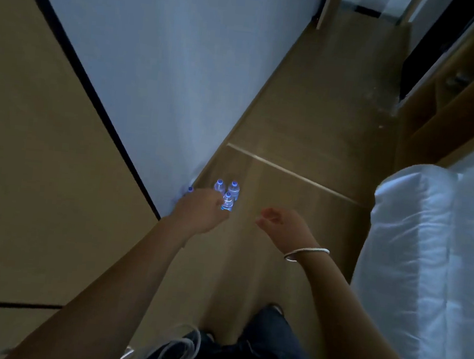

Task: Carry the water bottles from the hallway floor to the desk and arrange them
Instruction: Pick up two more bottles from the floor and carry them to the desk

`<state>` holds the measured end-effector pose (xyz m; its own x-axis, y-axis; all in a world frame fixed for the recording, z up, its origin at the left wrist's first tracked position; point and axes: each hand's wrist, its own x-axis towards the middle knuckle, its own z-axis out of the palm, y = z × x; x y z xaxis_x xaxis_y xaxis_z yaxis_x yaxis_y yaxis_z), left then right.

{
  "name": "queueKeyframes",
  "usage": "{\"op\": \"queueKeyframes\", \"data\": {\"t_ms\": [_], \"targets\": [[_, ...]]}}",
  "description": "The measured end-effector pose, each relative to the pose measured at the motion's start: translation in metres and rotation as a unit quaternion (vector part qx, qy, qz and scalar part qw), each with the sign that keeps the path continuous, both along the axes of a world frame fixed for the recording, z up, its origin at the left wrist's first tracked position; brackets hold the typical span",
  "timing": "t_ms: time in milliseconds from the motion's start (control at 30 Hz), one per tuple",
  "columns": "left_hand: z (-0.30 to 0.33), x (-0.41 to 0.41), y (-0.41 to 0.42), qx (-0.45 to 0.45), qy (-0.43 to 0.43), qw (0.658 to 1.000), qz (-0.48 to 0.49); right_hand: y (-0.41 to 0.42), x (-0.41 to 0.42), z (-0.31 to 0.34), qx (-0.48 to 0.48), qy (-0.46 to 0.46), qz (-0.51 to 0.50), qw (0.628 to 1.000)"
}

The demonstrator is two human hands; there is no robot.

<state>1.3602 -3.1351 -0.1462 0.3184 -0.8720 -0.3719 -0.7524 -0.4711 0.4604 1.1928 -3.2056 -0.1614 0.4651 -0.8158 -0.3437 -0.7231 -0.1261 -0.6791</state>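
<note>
Overhead, looking down a dim hallway: a pale wall [160,65] runs along the left, wood-toned floor [306,134] stretches far ahead, and a white bed [431,256] fills the right edge. Both bare arms reach forward from the near edge. Three small water bottles [227,193] with blue caps stand upright and clustered on the floor at the foot of the wall; a fourth cap shows just left, partly hidden. The left hand [200,212] overlaps the cluster in this view, fingers curled downward, though whether it touches or holds a bottle cannot be told. The right hand [282,224], wearing a thin bracelet [306,254] at the wrist, hangs loosely curled and holds nothing, apart to the right of the bottles. Judging from this, the left hand is nearer, and the bottles' long axes point straight up toward it.
</note>
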Motion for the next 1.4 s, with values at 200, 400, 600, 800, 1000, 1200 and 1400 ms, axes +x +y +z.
{"op": "queueKeyframes", "data": {"t_ms": [200, 400, 600, 800, 1000, 1200, 1400], "targets": [[-0.027, 0.023, -0.072, 0.052, 0.013, 0.998, 0.019, -0.082, 0.028, -0.032, 0.046, 0.006, 0.020, 0.999], [-0.077, 0.035, -0.173, 0.105, 0.046, 0.988, 0.107, -0.188, 0.045, -0.068, 0.136, 0.034, 0.050, 0.989], [-0.113, 0.050, -0.253, 0.139, 0.093, 0.973, 0.160, -0.290, 0.072, -0.085, 0.153, 0.077, 0.142, 0.975], [-0.174, 0.064, -0.282, 0.113, 0.139, 0.932, 0.316, -0.333, 0.107, -0.128, 0.157, 0.085, 0.206, 0.962], [-0.285, 0.078, -0.303, 0.114, 0.208, 0.880, 0.412, -0.344, 0.135, -0.230, 0.165, 0.119, 0.265, 0.943], [-0.425, 0.099, -0.318, 0.138, 0.241, 0.870, 0.407, -0.358, 0.164, -0.372, 0.165, 0.152, 0.250, 0.942], [-0.563, 0.111, -0.312, 0.157, 0.229, 0.880, 0.385, -0.362, 0.182, -0.508, 0.139, 0.162, 0.246, 0.945]]}}
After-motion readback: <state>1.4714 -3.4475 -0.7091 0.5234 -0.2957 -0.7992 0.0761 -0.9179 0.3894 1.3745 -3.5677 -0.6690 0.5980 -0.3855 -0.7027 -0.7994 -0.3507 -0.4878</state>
